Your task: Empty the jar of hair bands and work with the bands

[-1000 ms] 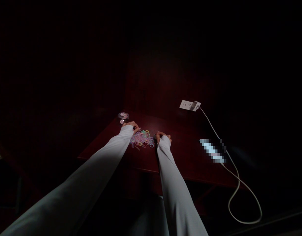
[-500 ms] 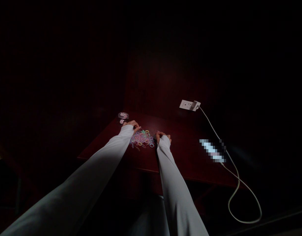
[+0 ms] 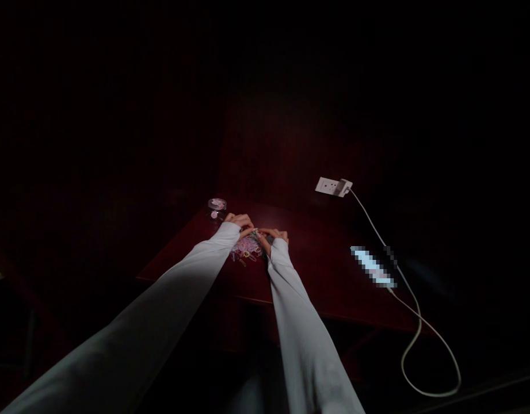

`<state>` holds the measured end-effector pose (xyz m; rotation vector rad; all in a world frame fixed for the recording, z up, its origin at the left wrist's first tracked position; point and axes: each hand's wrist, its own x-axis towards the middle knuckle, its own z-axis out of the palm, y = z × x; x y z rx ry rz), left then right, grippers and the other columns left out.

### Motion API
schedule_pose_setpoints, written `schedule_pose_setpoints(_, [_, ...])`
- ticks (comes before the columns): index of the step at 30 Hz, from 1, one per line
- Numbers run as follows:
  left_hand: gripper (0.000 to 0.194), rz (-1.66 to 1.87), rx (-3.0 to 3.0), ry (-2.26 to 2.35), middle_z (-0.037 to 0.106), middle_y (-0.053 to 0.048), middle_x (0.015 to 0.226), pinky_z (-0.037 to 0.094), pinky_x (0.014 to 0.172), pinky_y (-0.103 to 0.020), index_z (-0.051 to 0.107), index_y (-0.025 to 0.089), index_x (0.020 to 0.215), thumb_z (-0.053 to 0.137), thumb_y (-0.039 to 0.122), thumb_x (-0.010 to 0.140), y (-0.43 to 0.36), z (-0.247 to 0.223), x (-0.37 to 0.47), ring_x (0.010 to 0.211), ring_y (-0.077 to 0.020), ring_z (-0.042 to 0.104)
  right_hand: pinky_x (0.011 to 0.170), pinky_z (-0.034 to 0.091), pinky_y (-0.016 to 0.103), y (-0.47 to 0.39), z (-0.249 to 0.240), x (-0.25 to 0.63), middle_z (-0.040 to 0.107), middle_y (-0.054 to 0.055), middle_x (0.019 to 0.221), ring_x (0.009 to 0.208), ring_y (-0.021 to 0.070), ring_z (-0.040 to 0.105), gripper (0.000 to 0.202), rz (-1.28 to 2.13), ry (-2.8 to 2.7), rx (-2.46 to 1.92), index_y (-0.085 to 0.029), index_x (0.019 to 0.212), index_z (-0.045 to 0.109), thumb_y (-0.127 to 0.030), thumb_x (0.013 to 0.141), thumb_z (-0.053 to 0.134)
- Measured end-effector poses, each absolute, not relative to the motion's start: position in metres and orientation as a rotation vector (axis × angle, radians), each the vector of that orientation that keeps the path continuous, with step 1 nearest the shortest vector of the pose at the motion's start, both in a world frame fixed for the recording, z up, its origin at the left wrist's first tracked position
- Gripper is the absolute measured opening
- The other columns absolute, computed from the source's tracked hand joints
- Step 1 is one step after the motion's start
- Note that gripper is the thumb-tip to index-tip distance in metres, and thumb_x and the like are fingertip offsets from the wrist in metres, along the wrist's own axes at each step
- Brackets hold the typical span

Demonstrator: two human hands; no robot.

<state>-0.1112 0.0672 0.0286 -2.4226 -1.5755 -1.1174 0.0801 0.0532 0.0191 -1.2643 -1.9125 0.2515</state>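
Note:
A loose heap of small pastel elastic hair ties [image 3: 246, 250] lies on the dark red table. My left hand [image 3: 240, 222] is over the far left of the heap, thumb and fingers drawn together at the tips. Facing it from the right, my right hand [image 3: 274, 237] also has its fingertips pinched, close to those of the left. Whatever the two pinches hold is too small and dim to name. The hands and sleeves cover part of the heap.
A clear round container [image 3: 217, 206] with pale contents stands at the table's far left. On the right lies a blurred-out bright phone-like object [image 3: 372, 267] on a white cable [image 3: 458, 376], which runs to a charger in the wall socket [image 3: 327, 186]. Surroundings are very dark.
My right hand has moved left from beside the heap to over it, its fingertips now meeting the left hand's. My left hand has shifted slightly right.

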Motion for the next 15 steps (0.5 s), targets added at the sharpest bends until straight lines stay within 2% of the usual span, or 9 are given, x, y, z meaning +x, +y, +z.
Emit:
schedule_pose_setpoints(9, [0.018,-1.154,-2.56,-1.509,0.072,-0.001,0.096,0.038,0.089,-0.037,0.074,0.023,0.087,0.06,0.034,0.091,0.071,0.0208,-0.1106,0.081,-0.0163,0.061,0.092,0.037,0.038,0.0545,0.0211,0.0799,0.073,0.005,0.089,0.102,0.026,0.054,0.026,0.236,-1.914,-1.26,-0.029,0.098,0.082,-0.047,0.091,0.063])
schedule_pose_setpoints(15, [0.024,-1.167,-2.57,-1.504,0.072,-0.002,0.099,0.041,0.09,-0.037,0.073,0.022,0.088,0.057,0.039,0.094,0.0739,0.0195,-0.1121,0.074,-0.0152,0.06,0.095,0.036,0.039,0.0563,0.0176,0.0805,0.073,0.005,0.089,0.1,0.0246,0.054,0.021,0.225,-1.887,-1.239,-0.027,0.087,0.081,-0.042,0.09,0.066])
